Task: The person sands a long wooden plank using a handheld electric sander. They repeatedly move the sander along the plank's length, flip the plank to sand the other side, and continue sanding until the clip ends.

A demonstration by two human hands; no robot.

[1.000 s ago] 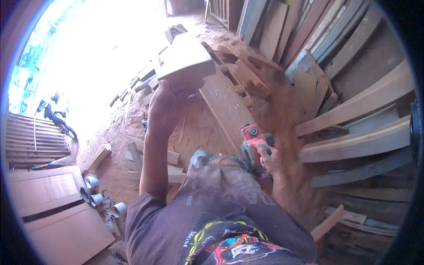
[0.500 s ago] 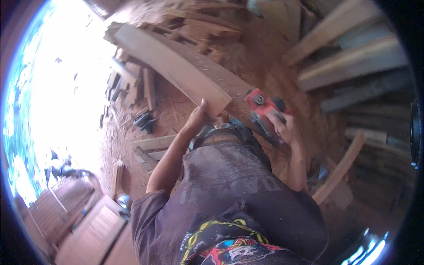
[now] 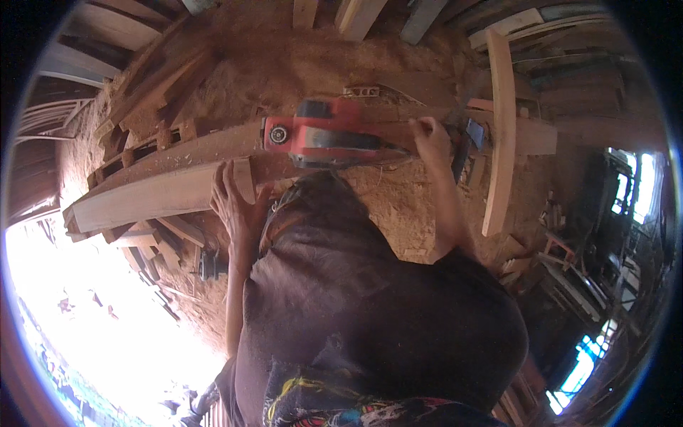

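Observation:
A red and black electric hand planer rests on a long wooden beam that runs across in front of me. My right hand is off the planer, just right of its rear end, with loosely bent fingers and nothing visible in them. A pale, slightly curved plank lies along the near side of the beam, to the left. At its right end is my left hand, fingers spread over the wood and thumb apart.
To the right, a long board lies crosswise over the beam, beside a small blue object. Timber offcuts lie under the plank on the left. More boards stand at the far side, above sawdust-covered ground.
My view has turned to the right. The planer has been set down on the beam, and my right hand has let go of it. My left hand stays at the plank's end.

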